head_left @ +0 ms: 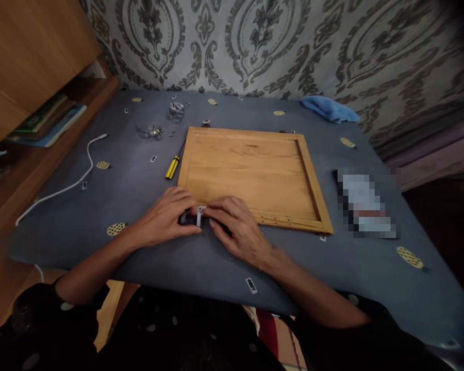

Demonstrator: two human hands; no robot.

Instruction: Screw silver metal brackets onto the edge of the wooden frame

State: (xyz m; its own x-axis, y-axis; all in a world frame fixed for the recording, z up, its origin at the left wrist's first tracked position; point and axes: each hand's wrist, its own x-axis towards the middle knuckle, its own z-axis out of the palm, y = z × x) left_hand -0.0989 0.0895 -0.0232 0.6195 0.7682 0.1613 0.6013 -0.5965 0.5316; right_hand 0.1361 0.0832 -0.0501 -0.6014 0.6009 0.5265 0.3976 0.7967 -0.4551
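At the near edge of a framed wooden panel [251, 165], which lies flat on the table, a small silver metal bracket [199, 216] stands at the left corner. My left hand [168, 216] is closed round it, thumb in front and fingers behind on the frame. Something dark shows under the left fingers, too hidden to name. From the other side my right hand [237, 232] reaches in with curled fingers. Its index fingertip touches the bracket, and the thumb sits just below. A yellow-and-black screwdriver [172, 167] rests against the panel's left side.
Small clear packets of metal hardware [150, 132] and loose screws [172, 133] lie at the back left. A white cable [88, 154] runs along the left. On the right are a blue cloth [330, 109] and a blurred-out flat object [365, 203]. Wooden shelving [54, 149] borders the left.
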